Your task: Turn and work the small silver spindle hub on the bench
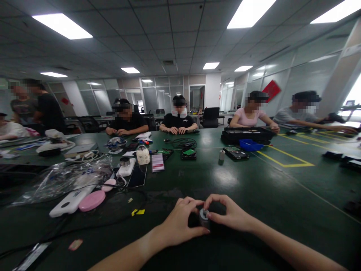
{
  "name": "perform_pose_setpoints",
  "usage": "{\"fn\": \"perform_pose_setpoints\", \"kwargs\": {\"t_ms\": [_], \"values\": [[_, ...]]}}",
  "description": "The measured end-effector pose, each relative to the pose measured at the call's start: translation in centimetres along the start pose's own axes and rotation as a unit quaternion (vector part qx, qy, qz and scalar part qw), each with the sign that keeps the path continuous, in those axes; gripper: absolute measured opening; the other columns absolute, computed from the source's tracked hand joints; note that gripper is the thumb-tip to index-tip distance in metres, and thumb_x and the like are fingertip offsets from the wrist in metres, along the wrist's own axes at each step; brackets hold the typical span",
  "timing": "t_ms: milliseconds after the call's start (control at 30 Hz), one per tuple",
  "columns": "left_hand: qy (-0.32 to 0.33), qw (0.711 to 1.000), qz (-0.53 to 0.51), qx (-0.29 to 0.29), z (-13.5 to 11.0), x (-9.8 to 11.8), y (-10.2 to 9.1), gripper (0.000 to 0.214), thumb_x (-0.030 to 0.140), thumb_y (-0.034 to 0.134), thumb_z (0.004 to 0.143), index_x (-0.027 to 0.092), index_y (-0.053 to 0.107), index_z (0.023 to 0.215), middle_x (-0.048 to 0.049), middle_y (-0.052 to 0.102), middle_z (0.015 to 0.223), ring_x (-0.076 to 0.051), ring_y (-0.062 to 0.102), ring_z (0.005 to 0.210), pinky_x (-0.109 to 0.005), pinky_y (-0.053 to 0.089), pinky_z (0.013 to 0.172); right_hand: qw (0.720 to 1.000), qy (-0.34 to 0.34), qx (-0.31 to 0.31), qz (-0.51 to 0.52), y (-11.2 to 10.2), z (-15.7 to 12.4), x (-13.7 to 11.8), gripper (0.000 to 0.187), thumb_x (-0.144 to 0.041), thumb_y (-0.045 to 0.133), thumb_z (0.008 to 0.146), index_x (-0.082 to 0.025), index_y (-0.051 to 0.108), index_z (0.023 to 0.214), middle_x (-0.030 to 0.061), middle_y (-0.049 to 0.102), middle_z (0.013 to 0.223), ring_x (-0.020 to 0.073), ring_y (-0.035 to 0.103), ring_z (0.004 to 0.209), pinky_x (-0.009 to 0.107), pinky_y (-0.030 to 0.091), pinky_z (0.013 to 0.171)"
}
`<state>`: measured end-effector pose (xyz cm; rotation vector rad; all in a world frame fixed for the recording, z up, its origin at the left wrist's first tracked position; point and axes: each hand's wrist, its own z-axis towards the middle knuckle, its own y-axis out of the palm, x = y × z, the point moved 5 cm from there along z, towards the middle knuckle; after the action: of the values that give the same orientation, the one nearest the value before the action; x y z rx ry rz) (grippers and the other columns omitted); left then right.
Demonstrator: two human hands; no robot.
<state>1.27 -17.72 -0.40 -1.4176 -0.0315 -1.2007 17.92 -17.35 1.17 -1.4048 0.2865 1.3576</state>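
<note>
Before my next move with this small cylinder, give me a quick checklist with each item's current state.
1. Left hand around the metal cylinder: ok, fingers and thumb at its sides.
2. Right hand at the cylinder's top: ok, thumb and fingertips there.
3. Small part pinched on top: cannot tell, too small and partly covered.
4. Yellow scraps clear of both hands: ok, lying apart to the left.
5. Second cylinder out of the way: ok, standing farther off.

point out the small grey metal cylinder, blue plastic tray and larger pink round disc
Small grey metal cylinder (204, 222): head view, on its side
Blue plastic tray (251, 146): head view, on its front wall
Larger pink round disc (92, 200): head view, on its top face
</note>
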Motion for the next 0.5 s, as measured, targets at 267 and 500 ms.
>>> {"fn": "perform_pose_setpoints", "kwargs": {"t_ms": [267, 500], "values": [[0.007, 1.0, 0.005, 0.006, 0.12, 0.01, 0.07, 0.064, 0.045, 0.082, 0.069, 0.025, 0.058, 0.124, -0.006, 0.062, 0.117, -0.027, 0.054, 0.107, -0.039, 0.042, 0.094, 0.995, -0.068, 0.035, -0.067, -0.32, 0.23, -0.62, 0.01, -0.02, 0.069, 0.076, -0.018, 0.066, 0.086, 0.0052, 0.066, 0.092, 0.0213, 0.062, 0.088, 0.035, 0.046, 0.085], [0.003, 1.0, 0.009, 0.007, 0.14, 0.23, 0.03, 0.063, 0.045, 0.081, 0.069, 0.024, 0.058, 0.124, -0.0069, 0.062, 0.114, -0.027, 0.054, 0.105, -0.039, 0.043, 0.094, 0.992, -0.09, 0.046, -0.07, -0.38, 0.25, -0.52, 0.014, -0.015, 0.071, 0.073, -0.019, 0.066, 0.085, 0.004, 0.066, 0.091, 0.0206, 0.062, 0.089, 0.035, 0.044, 0.086]]}}
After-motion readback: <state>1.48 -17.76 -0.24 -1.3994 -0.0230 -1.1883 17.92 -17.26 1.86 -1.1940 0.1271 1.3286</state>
